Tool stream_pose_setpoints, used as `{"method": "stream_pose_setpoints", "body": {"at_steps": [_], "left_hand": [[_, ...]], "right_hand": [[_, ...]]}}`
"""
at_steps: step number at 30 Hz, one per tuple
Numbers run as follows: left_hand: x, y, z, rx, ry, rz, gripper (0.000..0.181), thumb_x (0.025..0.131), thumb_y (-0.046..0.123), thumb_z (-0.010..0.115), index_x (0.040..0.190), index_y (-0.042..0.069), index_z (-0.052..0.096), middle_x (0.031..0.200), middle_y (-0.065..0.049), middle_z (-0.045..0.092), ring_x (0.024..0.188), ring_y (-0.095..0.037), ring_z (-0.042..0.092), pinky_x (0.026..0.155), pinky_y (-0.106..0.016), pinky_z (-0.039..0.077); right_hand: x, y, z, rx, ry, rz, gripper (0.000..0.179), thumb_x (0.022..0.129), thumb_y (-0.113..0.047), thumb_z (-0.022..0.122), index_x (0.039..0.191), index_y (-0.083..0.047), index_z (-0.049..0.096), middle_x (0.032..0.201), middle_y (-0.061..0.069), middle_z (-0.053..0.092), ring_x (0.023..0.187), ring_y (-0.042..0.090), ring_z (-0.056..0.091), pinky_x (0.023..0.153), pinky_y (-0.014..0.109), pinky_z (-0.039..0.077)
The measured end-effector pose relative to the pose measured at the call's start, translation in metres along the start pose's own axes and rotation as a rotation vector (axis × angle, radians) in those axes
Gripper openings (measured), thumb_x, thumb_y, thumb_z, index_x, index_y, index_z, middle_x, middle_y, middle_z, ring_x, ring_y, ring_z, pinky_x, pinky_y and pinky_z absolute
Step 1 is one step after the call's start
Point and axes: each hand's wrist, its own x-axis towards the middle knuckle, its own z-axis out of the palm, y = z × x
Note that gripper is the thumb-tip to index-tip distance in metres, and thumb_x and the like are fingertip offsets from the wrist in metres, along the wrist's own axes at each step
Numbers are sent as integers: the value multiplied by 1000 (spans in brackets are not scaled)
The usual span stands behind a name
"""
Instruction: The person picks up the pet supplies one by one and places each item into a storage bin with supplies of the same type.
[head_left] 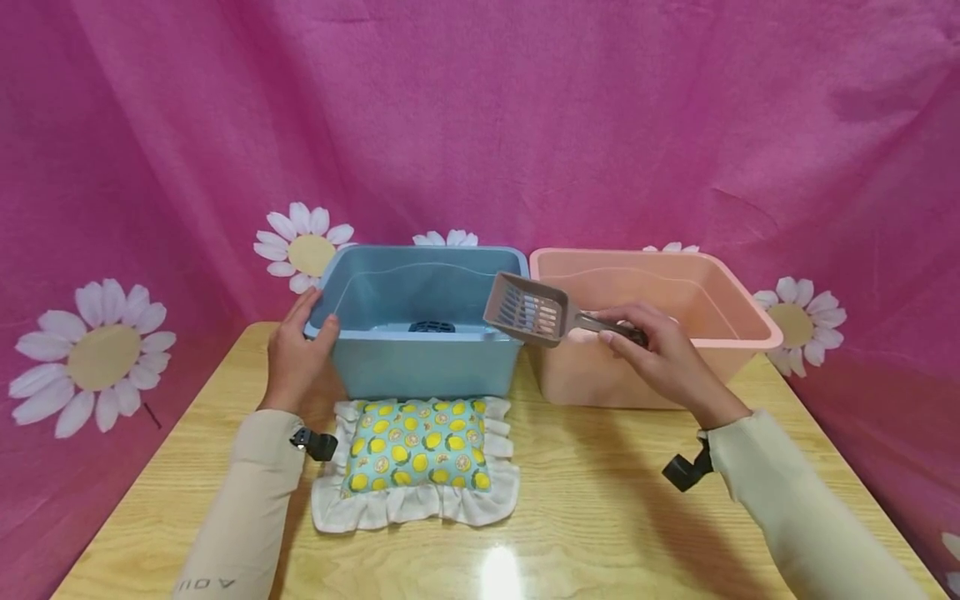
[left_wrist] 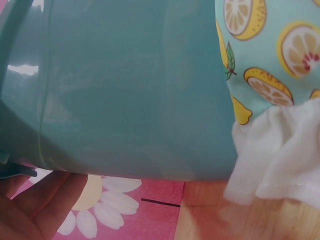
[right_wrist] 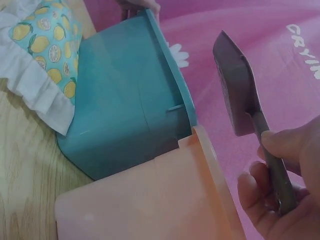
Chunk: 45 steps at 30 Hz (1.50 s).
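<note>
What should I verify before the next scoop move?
1. Right hand grips scoop: ok.
2. Left hand on rim of blue bin: ok.
3. The scoop clear of both rims: ok, gap in right wrist view.
4. Cushion outside bins: ok, in front of the blue one.
5. Floor of pink bin fully visible: not ok, partly hidden.
6. Dark slotted piece in blue bin loose: cannot tell.

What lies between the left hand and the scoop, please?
In the head view, most of the blue bin lies between them, with a black slotted piece visible inside.
</note>
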Motion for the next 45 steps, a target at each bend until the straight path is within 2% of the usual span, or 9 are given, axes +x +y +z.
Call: {"method": "stream_pose_setpoints", "body": {"at_steps": [5,11,16,21,32,37,45], "left_hand": [[3,-2,0,1,14,22,58,94,37,55,147,17,42,154,2,35,139,-29,35,101,-56,40],[3,-3,1,-5,27,25,57,94,36,56,146,16,44,153,2,36,139,-27,35,103,-54,39],[1,-2,1,-8,27,13,57,94,34,56,146,16,44,154,2,36,139,-28,35,102,-54,39],[2,-2,1,-6,33,5,58,94,39,55,146,17,44,153,4,36,139,-27,35,102,-54,39],[0,-2,2,-19,20,-18,58,94,38,55,148,20,42,154,6,34,140,-27,34,100,-57,40],[2,-1,1,-13,34,0,58,94,38,55,147,19,43,154,4,35,139,-27,35,102,-56,39],[2,-4,2,-10,39,11,56,94,34,56,146,17,44,153,2,37,139,-28,36,102,-55,39]], "right_hand": [[7,2,4,-69,5,39,23,89,0,65,112,0,67,93,9,62,73,12,55,58,16,46],[15,14,9,-70,3,48,21,91,-9,67,111,-5,68,98,5,62,79,11,52,64,17,44],[26,12,15,-45,-4,56,21,90,-9,67,110,-2,67,97,9,62,80,12,51,65,16,43],[35,9,21,6,-17,96,25,91,-7,65,115,1,65,96,13,61,75,12,52,61,16,44],[47,9,31,74,-41,154,27,92,-8,65,116,2,64,97,15,63,71,9,54,58,18,48],[54,9,34,62,-24,164,27,91,-7,64,117,2,64,100,16,66,77,12,55,60,16,46],[62,10,43,90,-43,175,29,91,-6,65,118,3,63,96,18,63,73,16,52,54,18,44]]}}
